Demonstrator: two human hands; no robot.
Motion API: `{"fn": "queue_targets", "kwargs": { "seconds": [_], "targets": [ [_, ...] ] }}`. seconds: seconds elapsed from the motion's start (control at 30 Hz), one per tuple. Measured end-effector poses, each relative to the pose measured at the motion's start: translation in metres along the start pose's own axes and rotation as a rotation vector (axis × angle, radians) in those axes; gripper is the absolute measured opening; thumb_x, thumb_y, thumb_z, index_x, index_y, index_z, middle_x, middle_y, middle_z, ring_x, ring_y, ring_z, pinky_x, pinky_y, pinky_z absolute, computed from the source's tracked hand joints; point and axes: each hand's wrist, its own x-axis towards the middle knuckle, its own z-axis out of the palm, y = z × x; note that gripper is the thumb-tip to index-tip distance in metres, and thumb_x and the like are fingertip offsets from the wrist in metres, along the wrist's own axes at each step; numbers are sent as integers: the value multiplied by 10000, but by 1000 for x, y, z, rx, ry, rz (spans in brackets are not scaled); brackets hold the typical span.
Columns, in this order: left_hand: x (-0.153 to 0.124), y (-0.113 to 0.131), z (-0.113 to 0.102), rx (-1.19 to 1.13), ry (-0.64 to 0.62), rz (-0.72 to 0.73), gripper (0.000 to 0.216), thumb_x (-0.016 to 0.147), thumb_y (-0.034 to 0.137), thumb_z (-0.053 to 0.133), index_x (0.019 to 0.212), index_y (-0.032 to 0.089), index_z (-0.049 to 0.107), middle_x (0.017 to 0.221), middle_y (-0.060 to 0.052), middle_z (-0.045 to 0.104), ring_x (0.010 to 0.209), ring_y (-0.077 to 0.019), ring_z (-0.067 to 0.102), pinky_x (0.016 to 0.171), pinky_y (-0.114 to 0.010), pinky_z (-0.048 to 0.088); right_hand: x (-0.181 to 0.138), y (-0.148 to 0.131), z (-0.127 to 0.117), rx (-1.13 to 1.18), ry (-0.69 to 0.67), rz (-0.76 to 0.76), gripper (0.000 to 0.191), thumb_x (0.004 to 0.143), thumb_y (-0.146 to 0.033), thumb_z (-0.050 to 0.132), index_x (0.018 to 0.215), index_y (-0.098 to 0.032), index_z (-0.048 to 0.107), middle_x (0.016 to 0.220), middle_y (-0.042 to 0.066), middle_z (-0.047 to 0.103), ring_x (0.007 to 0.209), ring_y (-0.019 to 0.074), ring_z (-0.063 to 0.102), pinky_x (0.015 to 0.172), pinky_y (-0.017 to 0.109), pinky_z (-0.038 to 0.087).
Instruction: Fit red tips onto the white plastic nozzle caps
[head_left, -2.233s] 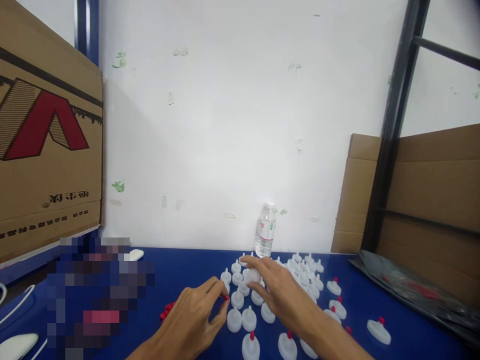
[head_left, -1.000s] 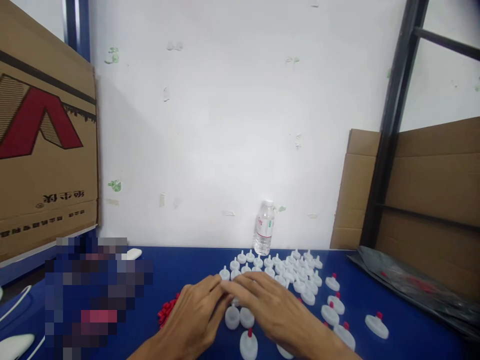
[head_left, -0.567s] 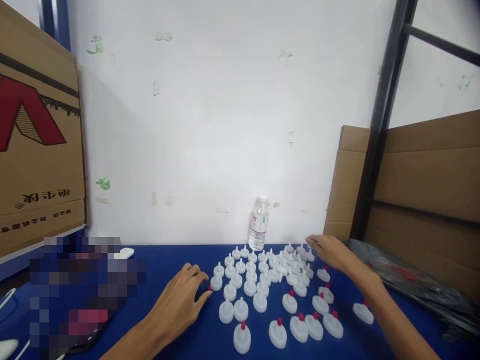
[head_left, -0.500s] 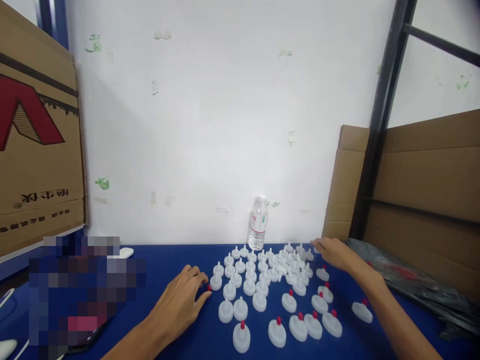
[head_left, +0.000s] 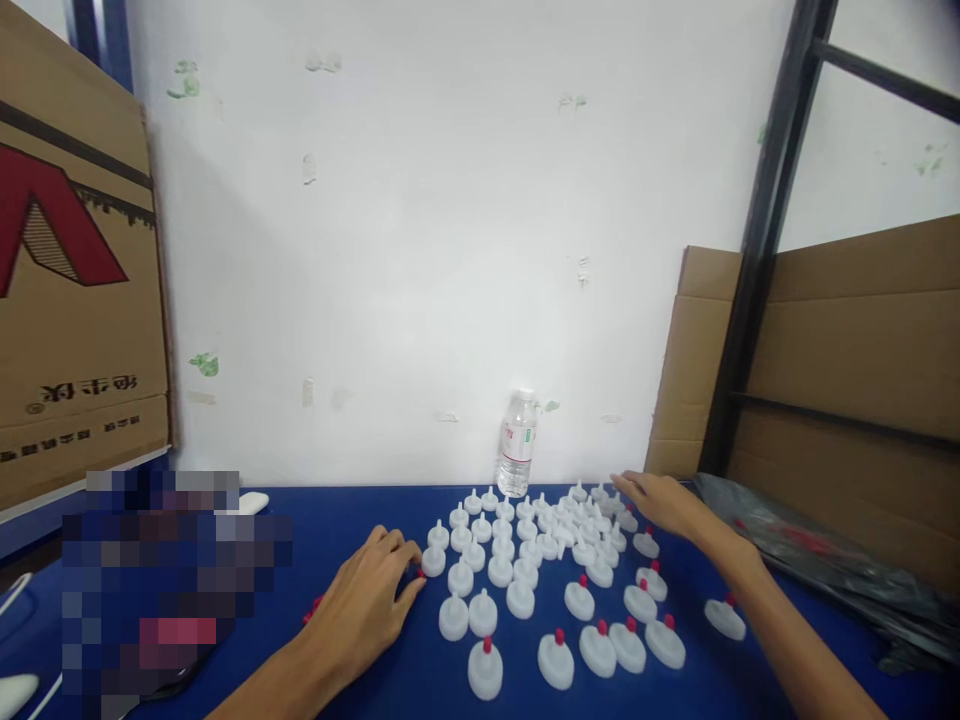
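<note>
Several small white plastic nozzle caps (head_left: 517,560) stand in rows on a blue table (head_left: 375,680); some near the front carry red tips (head_left: 555,662). My left hand (head_left: 364,600) rests palm down left of the caps, fingers curled, with small red tips (head_left: 310,610) partly hidden beneath it. My right hand (head_left: 660,503) reaches to the far right corner of the caps, fingers stretched out and touching the rearmost white ones. I cannot see anything held in it.
A clear water bottle (head_left: 516,445) stands against the white wall behind the caps. A large cardboard box (head_left: 75,300) is at the left, flat cardboard (head_left: 847,370) and a black bag (head_left: 810,560) at the right. A black metal post (head_left: 757,260) rises at right.
My hands were together over the middle caps; my right hand swung out to the far right rear of the rows, and my left hand drew back to the left beside the caps.
</note>
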Motion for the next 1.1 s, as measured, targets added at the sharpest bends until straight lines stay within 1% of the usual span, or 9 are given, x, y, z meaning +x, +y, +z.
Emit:
{"fn": "queue_targets", "kwargs": {
  "seconds": [0.1, 0.27, 0.43, 0.53, 0.67, 0.8, 0.9, 1.0, 1.1],
  "targets": [
    [0, 0, 2, 2, -3, 9, 183, 981, 250, 510, 1000, 220, 689, 1031, -58, 669, 1030, -246, 588, 853, -367, 489, 1, -7, 11, 59, 10, -54, 486, 1042, -435, 320, 1172, -195, 722, 1179, 113, 760, 1109, 302, 696, 932, 367, 491],
    [1, 1, 1, -9, 24, 16, 172, 972, 210, 505, 941, 213, 675, 988, -49, 676, 999, -240, 603, 827, -359, 495, 0, -14, 19, 84, 67, -70, 454, 1003, -385, 384, 882, -184, 773, 950, 119, 801, 931, 313, 738, 855, 374, 521],
    [-2, 5, -6, -68, 82, 17, 188, 1003, 211, 456, 1013, 217, 644, 1026, -46, 675, 966, -211, 633, 838, -361, 510, -2, -27, -2, 113, 279, -86, 391, 966, -342, 433, 1059, -140, 754, 1106, 173, 771, 1057, 348, 711, 922, 422, 505],
    [-3, 9, -8, -132, 127, 43, 192, 1023, 242, 452, 1055, 233, 641, 1053, -38, 666, 1010, -198, 625, 870, -350, 519, -9, -51, -13, 179, 407, -151, 344, 960, -374, 482, 1067, -169, 737, 1118, 151, 767, 1037, 321, 716, 934, 422, 521],
    [-6, 15, -5, -247, 230, 153, 193, 1027, 254, 469, 1108, 246, 644, 1053, -33, 676, 1052, -204, 591, 895, -364, 525, -26, -101, -14, 275, 493, -314, 268, 989, -389, 513, 1104, -212, 678, 1107, 95, 752, 1034, 266, 711, 950, 398, 537],
    [-9, 21, -5, -291, 286, 242, 187, 1029, 227, 469, 1067, 241, 652, 1045, -33, 677, 1041, -198, 583, 911, -374, 518, -51, -156, 0, 391, 483, -519, 294, 1040, -331, 466, 1312, -234, 516, 1131, 75, 684, 1098, 230, 677, 977, 414, 541],
    [-12, 27, -6, -315, 322, 316, 184, 1020, 199, 491, 1106, 234, 650, 1018, -34, 678, 1003, -185, 585, 869, -341, 525, -70, -186, 12, 473, 364, -626, 391, 1063, -263, 408, 1451, -246, 366, 1112, 76, 634, 1047, 211, 686, 904, 399, 581],
    [-15, 32, -6, -309, 356, 394, 231, 1015, 170, 507, 1180, 249, 648, 993, -31, 674, 978, -179, 571, 841, -320, 524, -86, -202, 19, 417, 284, -690, 460, 1066, -223, 384, 1514, -274, 294, 1144, 80, 625, 981, 201, 694, 838, 377, 599],
    [-17, 34, -6, -294, 402, 455, 303, 1006, 138, 519, 1263, 266, 618, 1002, -36, 659, 978, -179, 550, 843, -320, 522, -95, -209, 20, 356, 291, -775, 498, 1061, -215, 411, 1536, -275, 276, 1174, 92, 641, 1022, 214, 678, 858, 380, 593]
  ]
}}
